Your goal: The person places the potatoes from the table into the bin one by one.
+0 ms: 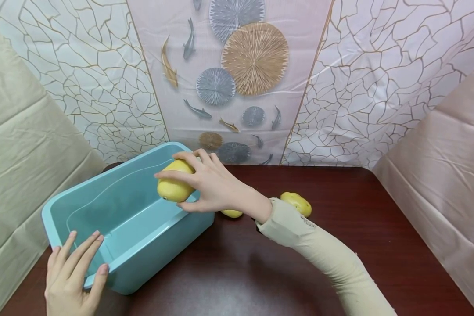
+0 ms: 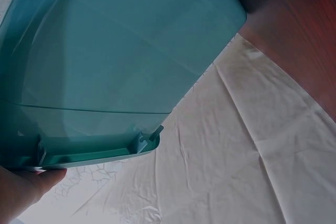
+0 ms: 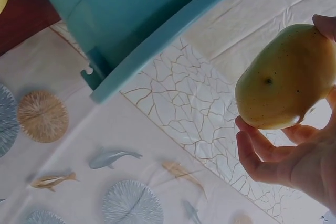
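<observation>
Potato, yellow and dark-specked, grasped in right hand, fingers and thumb curled about opposite sides. Held aloft over the opening of blue bin, toward its far right end; in right wrist view, clear of bin's rim.

At near left corner of bin, left hand, with fingers extended and fairly straight, laid across rim, tips showing over the interior; thumb touching near edge. Bin set at left on dark red-brown table, slanting from near left to far right. Beneath rim, a notched tab.

Just beside bin's right end, second potato, mostly hidden behind right wrist. Farther right on table, beyond pale sleeve, third potato, yellow and lumpy.

Along far side, patterned backdrop with round medallions and fish; plain wrinkled cloth at left.
</observation>
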Demonstrator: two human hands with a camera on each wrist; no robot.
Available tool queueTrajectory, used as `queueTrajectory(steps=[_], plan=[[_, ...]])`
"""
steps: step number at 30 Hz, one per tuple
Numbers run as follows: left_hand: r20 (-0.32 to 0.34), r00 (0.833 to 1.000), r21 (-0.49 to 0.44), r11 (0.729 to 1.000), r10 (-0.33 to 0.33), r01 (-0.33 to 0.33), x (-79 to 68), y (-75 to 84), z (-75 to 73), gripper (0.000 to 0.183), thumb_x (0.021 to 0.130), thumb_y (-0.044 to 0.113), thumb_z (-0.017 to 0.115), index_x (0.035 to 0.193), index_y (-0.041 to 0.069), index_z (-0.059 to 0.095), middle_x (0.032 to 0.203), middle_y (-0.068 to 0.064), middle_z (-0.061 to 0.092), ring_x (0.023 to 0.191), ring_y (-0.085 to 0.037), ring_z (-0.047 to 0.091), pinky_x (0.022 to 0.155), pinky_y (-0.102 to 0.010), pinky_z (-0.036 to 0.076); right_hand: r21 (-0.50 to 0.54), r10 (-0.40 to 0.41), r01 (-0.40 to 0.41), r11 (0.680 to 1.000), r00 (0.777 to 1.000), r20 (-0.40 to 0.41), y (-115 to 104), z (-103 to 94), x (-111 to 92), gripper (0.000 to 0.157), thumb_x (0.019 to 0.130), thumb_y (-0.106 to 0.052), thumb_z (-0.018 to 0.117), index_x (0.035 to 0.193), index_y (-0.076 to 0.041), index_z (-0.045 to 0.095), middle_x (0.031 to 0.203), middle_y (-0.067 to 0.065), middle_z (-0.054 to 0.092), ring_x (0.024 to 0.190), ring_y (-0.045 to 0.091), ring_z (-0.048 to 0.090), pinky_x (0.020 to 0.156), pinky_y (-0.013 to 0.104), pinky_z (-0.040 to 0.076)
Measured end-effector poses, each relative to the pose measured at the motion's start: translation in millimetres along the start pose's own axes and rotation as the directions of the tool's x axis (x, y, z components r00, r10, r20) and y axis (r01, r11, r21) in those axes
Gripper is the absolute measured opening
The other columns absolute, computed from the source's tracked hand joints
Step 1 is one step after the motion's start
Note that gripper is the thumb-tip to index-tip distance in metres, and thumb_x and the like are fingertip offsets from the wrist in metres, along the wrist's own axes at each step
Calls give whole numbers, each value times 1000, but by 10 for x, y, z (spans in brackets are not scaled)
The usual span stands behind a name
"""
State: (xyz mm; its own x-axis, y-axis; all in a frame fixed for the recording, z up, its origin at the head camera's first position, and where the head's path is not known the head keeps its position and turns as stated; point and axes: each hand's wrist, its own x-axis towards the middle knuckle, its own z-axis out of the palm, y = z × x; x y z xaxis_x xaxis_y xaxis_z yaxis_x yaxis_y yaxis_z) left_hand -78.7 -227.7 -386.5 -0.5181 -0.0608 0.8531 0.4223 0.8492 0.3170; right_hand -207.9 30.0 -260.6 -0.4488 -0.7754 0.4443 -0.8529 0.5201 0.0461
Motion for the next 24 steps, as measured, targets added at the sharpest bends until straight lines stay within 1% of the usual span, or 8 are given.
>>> queueTrajectory(steps=[2, 10, 20, 24], plan=[[0, 1000, -1, 1000, -2, 2, 2, -6, 0, 53, 86, 49, 46, 110, 4, 63, 126, 20, 48, 128, -24, 39, 106, -49, 17, 2, -1, 1, 1000, 1000, 4, -16, -4, 20, 58, 70, -45, 61, 125, -40, 45, 131, 1, 37, 101, 19, 37, 72, 31, 31], [-3, 1000, -9, 1000, 14, -14, -8, -18, 6, 48, 86, 43, 48, 113, 6, 62, 125, 5, 56, 128, -25, 39, 106, -47, 18, 7, -15, 15, 1000, 1000, 7, -81, -16, 94, 57, 71, -46, 61, 125, -40, 45, 131, 1, 37, 102, 19, 38, 72, 30, 31], [2, 1000, -8, 1000, 18, -18, -18, -25, 8, 48, 86, 43, 48, 113, 6, 62, 125, 5, 56, 128, -24, 39, 106, -47, 18, -45, -19, 20, 999, 1000, 21, -135, -14, 185, 56, 72, -49, 57, 125, -43, 43, 132, 0, 37, 107, 20, 39, 70, 28, 32], [-4, 1000, -11, 1000, 22, -22, -15, -27, 10, 48, 86, 43, 48, 113, 6, 62, 125, 4, 56, 128, -24, 39, 106, -45, 18, -39, -24, 25, 999, 999, 25, -141, -5, 217, 56, 72, -49, 57, 126, -42, 43, 132, 0, 38, 106, 20, 40, 71, 29, 33]])
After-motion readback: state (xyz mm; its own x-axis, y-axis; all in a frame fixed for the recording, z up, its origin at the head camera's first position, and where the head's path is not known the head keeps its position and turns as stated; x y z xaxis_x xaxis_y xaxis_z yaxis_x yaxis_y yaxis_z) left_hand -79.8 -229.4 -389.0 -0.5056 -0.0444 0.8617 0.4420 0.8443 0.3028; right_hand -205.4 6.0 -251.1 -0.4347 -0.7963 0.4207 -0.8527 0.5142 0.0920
